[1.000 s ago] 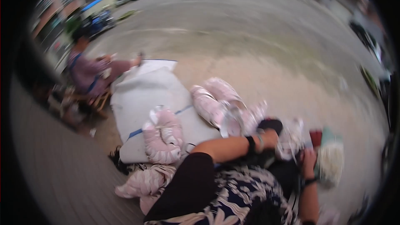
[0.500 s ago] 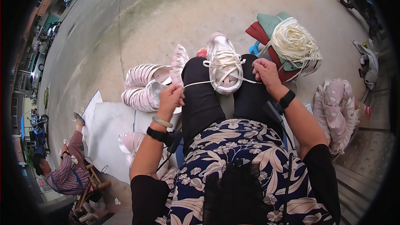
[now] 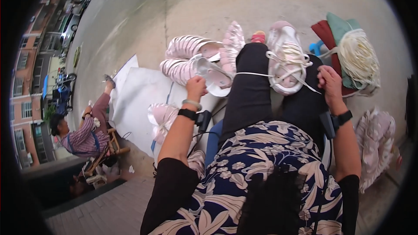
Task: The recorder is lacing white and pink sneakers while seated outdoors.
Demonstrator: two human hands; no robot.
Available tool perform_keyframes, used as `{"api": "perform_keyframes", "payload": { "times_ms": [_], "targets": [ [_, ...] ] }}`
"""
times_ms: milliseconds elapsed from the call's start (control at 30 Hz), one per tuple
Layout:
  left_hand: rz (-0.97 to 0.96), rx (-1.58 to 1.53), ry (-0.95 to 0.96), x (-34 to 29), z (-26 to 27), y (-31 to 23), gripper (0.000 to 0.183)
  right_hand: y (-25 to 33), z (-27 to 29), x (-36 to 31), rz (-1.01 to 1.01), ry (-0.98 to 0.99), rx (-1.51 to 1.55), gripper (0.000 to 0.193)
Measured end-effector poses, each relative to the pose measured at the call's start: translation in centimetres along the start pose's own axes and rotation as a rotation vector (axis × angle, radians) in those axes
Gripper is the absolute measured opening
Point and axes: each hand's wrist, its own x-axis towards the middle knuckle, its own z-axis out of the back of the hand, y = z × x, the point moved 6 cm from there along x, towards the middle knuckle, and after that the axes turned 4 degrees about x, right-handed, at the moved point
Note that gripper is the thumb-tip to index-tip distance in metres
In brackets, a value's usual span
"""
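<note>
A pale pink and white sneaker (image 3: 287,85) rests across my thighs, with white shoelaces (image 3: 291,56) crisscrossed over it. One lace runs taut from the shoe to the left, toward my left hand (image 3: 197,87). That hand is closed in a pinch on the lace, though its last stretch is lost against the white shoes behind. My right hand (image 3: 330,82) is closed to the right of the shoe, above my right thigh. Another lace end stretches out just below its fingers; whether these hold anything is hidden.
Several striped pink-white shoe pieces (image 3: 193,47) lie beyond my left hand on a white sheet (image 3: 130,100). A bundle of cream laces (image 3: 359,58) sits at right on red and green cloth. More pink-white pieces (image 3: 376,141) are stacked at lower right. Another person (image 3: 85,137) sits at far left.
The view has swung, so the scene sits further right. My left hand has drawn further out from the shoe. The right-hand lace end now slants down below my closed right hand.
</note>
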Motion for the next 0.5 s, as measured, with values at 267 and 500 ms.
{"api": "perform_keyframes", "payload": {
  "times_ms": [267,500],
  "targets": [
    [-0.282,0.730,-0.378,3.6,-0.3,-1.5,0.048,-0.3,-0.6,-0.2,-0.055,-0.003,-0.025,0.012],
    [0.006,0.596,-0.178,10.5,0.9,1.4,0.063,2.4,-4.1,-1.8,-0.140,0.153,-0.321,0.020]
  ]
}}
